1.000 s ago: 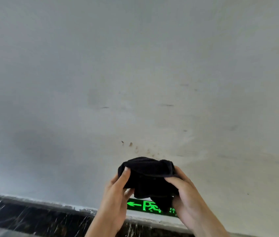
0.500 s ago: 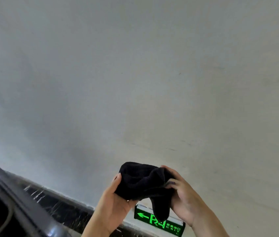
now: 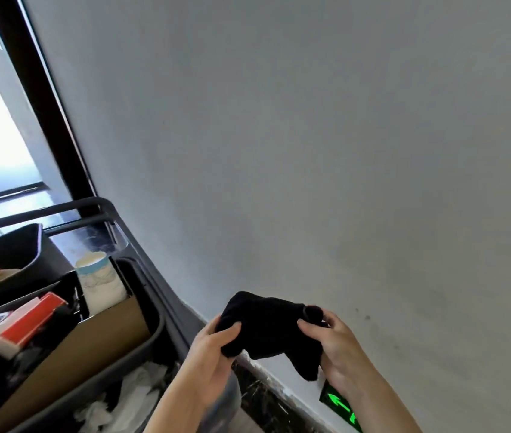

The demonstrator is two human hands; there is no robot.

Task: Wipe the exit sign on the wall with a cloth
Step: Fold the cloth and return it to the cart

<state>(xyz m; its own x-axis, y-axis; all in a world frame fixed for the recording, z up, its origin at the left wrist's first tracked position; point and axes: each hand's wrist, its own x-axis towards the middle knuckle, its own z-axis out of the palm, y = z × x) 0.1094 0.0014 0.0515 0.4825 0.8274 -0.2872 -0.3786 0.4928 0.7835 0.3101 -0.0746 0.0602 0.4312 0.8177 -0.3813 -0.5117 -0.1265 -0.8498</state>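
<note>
A black cloth (image 3: 268,332) is bunched up between both of my hands, in front of the grey wall. My left hand (image 3: 210,357) grips its left end and my right hand (image 3: 334,348) grips its right end, with a fold hanging down between them. The green lit exit sign (image 3: 340,409) sits low on the wall at the bottom right, just below my right wrist. Only its arrow and part of a figure show; the rest is cut off by the frame and my arm.
A grey cleaning cart (image 3: 141,276) stands at the left against the wall, holding a black bin (image 3: 13,251), a cardboard box (image 3: 85,348), a white container (image 3: 98,279) and a red box (image 3: 32,320). A dark skirting (image 3: 266,392) runs along the wall's base. A black door frame (image 3: 41,98) rises at the left.
The view has swung left, bringing the cart and door frame into sight. The exit sign has slid to the bottom right corner. Both hands have kept hold of the cloth and spread it wider.
</note>
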